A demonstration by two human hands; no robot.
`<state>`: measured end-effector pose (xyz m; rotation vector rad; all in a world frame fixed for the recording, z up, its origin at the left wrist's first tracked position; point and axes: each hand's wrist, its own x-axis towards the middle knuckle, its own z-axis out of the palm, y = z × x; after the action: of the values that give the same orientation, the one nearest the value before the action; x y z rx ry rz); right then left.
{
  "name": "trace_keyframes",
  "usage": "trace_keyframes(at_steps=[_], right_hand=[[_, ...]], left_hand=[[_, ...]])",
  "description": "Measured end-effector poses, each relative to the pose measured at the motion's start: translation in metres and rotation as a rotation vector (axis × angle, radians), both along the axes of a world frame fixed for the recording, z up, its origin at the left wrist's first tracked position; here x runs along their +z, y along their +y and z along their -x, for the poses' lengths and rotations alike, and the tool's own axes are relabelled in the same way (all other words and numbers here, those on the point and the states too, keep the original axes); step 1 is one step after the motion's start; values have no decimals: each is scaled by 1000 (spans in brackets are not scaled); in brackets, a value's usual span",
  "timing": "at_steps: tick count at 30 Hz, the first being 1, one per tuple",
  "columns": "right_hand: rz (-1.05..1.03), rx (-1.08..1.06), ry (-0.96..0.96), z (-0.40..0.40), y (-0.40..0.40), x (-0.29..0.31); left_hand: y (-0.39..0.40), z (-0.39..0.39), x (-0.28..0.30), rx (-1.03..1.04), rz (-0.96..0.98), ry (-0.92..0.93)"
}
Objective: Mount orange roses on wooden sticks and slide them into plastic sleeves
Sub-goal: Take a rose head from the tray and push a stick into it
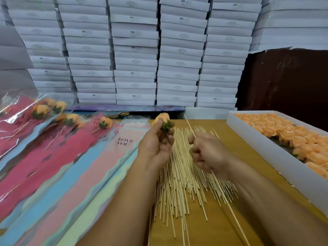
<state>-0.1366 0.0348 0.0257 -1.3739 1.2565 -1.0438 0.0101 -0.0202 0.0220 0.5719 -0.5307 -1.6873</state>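
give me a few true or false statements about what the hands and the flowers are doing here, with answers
1. The left hand holds an orange rose. True.
2. The right hand is empty. False: it grips a wooden stick.
3. The rose in hand is already on the stick. False: they are apart.
4. A white box on the right holds more orange roses. True.
5. The loose sticks lie inside the box. False: they lie on the table.

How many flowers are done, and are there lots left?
Several finished roses in sleeves lie at the left. The left hand holds one rose; the right hand holds a stick, not yet joined. The box of roses is still nearly full.
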Motion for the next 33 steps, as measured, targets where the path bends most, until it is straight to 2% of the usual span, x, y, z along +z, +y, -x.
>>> trace_keyframes(at_steps=[4, 8, 13, 16, 21, 33], right_hand=[[239, 68, 120, -22, 12, -1], [288, 70, 23, -21, 18, 5], [362, 119, -20, -19, 23, 10], [479, 142, 97, -23, 24, 8], [536, 113, 167, -24, 23, 7], [520, 49, 225, -22, 22, 8]], left_hand=[[4, -7, 9, -76, -16, 271], [7, -9, 15, -81, 31, 360], [11, -9, 18, -65, 25, 334], [13, -8, 21, -63, 37, 360], [18, -5, 23, -59, 66, 327], [21, -1, 24, -28, 90, 255]])
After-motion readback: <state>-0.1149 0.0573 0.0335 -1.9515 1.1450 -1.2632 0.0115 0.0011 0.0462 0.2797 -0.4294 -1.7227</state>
